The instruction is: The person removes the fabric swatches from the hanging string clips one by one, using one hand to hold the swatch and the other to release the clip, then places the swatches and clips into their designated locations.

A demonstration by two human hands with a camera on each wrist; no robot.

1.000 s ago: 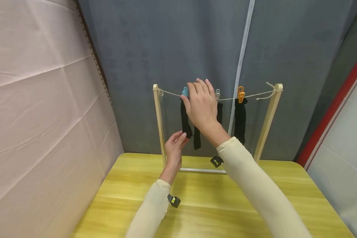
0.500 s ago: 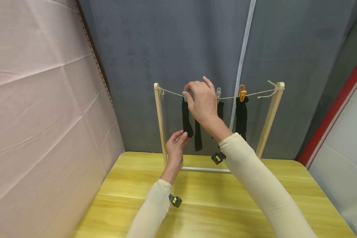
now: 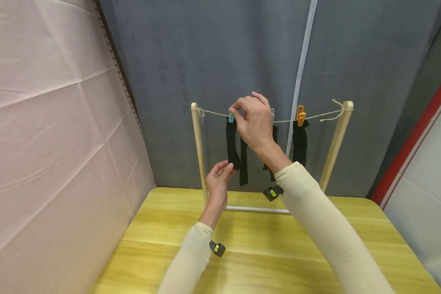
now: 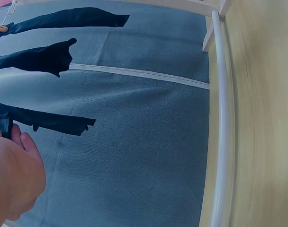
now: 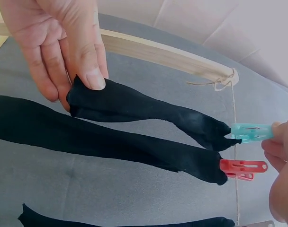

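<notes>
My left hand (image 3: 217,185) pinches the free lower end of a black cloth strip (image 3: 232,143), the leftmost on the string. The thumb lies on top of the cloth in the right wrist view. At the strip's upper end, a light blue clothespin (image 5: 252,133) clips it to the string (image 5: 235,109). My right hand (image 3: 255,120) pinches the outer end of that clothespin between thumb and finger. A red clothespin (image 5: 243,166) holds the neighbouring black strip (image 5: 106,142), close beside the first. In the head view, my right hand mostly hides the red clothespin.
Two wooden posts (image 3: 198,151) carry the string, with a white bar (image 3: 257,209) low between them. Farther right hang more black strips, one under an orange clothespin (image 3: 301,116). A grey curtain (image 3: 161,61) stands behind the yellow wooden table (image 3: 161,228).
The fingers of my right hand have drawn in from straight above the string to a pinch on the light blue clothespin. My left hand keeps its hold on the strip's lower end.
</notes>
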